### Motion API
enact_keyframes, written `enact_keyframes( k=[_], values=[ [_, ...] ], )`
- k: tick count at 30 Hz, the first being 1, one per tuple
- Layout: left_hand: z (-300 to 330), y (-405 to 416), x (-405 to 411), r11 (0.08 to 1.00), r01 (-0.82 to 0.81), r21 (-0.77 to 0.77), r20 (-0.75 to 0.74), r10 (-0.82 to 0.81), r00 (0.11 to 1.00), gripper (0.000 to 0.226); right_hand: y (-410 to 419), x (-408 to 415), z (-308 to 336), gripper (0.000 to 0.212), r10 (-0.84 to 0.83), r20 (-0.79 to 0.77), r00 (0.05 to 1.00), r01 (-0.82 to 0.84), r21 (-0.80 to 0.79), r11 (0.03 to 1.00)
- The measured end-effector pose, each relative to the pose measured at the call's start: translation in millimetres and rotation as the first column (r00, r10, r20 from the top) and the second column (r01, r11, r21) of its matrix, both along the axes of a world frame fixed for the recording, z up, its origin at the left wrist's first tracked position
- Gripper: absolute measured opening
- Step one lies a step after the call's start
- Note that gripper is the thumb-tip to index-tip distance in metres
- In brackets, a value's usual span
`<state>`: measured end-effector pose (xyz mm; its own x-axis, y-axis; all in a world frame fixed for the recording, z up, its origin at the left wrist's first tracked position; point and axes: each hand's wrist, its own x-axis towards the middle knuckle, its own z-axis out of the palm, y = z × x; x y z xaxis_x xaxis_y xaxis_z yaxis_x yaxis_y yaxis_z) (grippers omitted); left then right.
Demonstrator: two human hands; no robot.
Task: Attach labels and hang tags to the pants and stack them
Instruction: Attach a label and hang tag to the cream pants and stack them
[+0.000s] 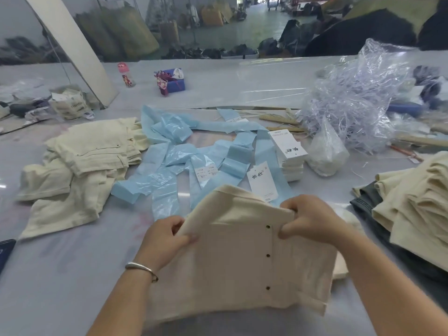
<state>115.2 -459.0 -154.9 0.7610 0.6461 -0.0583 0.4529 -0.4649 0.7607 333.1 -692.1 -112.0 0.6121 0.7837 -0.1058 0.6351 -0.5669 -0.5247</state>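
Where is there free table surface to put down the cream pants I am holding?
Bare table lies near-left, bordered by the left hand, the cream stack and blue strips. Crowded: centre with strips and hang tags, right with the folded pile.

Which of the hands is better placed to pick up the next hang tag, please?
Probably the right hand: the loose hang tag lies just beyond it, and the tag stack is on that side. The left hand is farther away. Both grip the pants.
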Motion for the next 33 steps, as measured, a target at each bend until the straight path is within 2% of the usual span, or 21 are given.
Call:
enact_keyframes(
  k=[2, 4, 5, 7, 9, 11, 15, 17, 18, 20, 23, 26, 29, 31, 33],
  values=[
    [19.5, -10.3, 1.0, 0.998, 0.016, -0.065, 0.12, -0.008, 0.993, 0.024, -16.7, 0.1, 29.1, 0.026, -0.002, -0.089, 0.996, 0.012, 0.116, 0.993],
    [38.5, -19.4, 1.0, 0.984, 0.014, -0.18, 0.253, 0.032, 0.967, 0.039, -34.1, 3.0, 57.6, 0.031, 0.031, -0.22, 0.975, 0.026, 0.252, 0.967],
    [44.5, -22.2, 0.9, 0.973, 0.007, -0.23, 0.303, 0.065, 0.951, 0.046, -43.3, 7.8, 69.5, 0.036, 0.024, -0.247, 0.969, 0.049, 0.283, 0.958],
    [50.2, -25.3, 3.2, 0.972, -0.024, -0.233, 0.351, 0.107, 0.93, 0.048, -60.6, 21.9, 85.4, 0.035, -0.06, -0.197, 0.979, 0.108, 0.243, 0.964],
    [41.9, -25.0, 8.9, 0.99, -0.115, -0.081, 0.267, 0.133, 0.955, 0.045, -73.3, 34.1, 89.3, 0.029, -0.172, -0.078, 0.982, 0.181, 0.133, 0.974],
    [25.3, -26.3, 14.0, 0.984, -0.157, 0.087, 0.069, 0.151, 0.986, 0.057, -79.9, 38.4, 81.7, 0.028, -0.207, 0.051, 0.977, 0.208, -0.025, 0.978],
    [-16.5, -50.7, 26.7, 0.998, -0.062, 0.015, -0.327, 0.064, 0.943, 0.088, -81.4, 42.0, 35.7, 0.011, -0.147, 0.304, 0.941, 0.26, -0.373, 0.891],
    [-33.2, -63.0, 31.4, 0.996, -0.067, 0.056, -0.414, 0.085, 0.906, 0.098, -84.2, 43.7, 7.0, 0.003, -0.129, 0.394, 0.91, 0.316, -0.459, 0.83],
    [-38.0, -67.1, 32.0, 0.991, -0.123, 0.056, -0.415, 0.135, 0.9, 0.103, -84.9, 43.5, -5.8, 0.005, -0.132, 0.417, 0.899, 0.342, -0.482, 0.807],
    [-43.1, -69.8, 30.3, 0.961, -0.272, -0.052, -0.378, 0.233, 0.896, 0.109, -85.9, 42.4, -26.7, 0.021, -0.166, 0.444, 0.881, 0.397, -0.5, 0.769],
    [-44.1, -68.0, 23.5, 0.887, -0.382, -0.261, -0.334, 0.289, 0.897, 0.111, -84.4, 46.8, -39.3, 0.028, -0.231, 0.489, 0.841, 0.462, -0.43, 0.776],
    [-40.9, -60.2, 18.6, 0.817, -0.445, -0.366, -0.314, 0.342, 0.886, 0.094, -79.6, 56.0, -37.6, 0.032, -0.276, 0.492, 0.825, 0.471, -0.33, 0.818],
    [-38.2, -52.9, 18.4, 0.731, -0.433, -0.527, -0.321, 0.3, 0.898, 0.085, -75.9, 58.8, -37.8, 0.035, -0.288, 0.467, 0.836, 0.484, -0.38, 0.788],
    [-33.6, -53.2, 20.8, 0.621, -0.385, -0.683, -0.311, 0.23, 0.922, 0.07, -75.2, 55.7, -42.3, 0.037, -0.258, 0.447, 0.857, 0.473, -0.48, 0.739],
    [-26.6, -55.1, 23.5, 0.504, -0.327, -0.8, -0.278, 0.172, 0.945, 0.059, -72.2, 51.5, -47.2, 0.045, -0.209, 0.447, 0.87, 0.437, -0.502, 0.746]
  ],
)
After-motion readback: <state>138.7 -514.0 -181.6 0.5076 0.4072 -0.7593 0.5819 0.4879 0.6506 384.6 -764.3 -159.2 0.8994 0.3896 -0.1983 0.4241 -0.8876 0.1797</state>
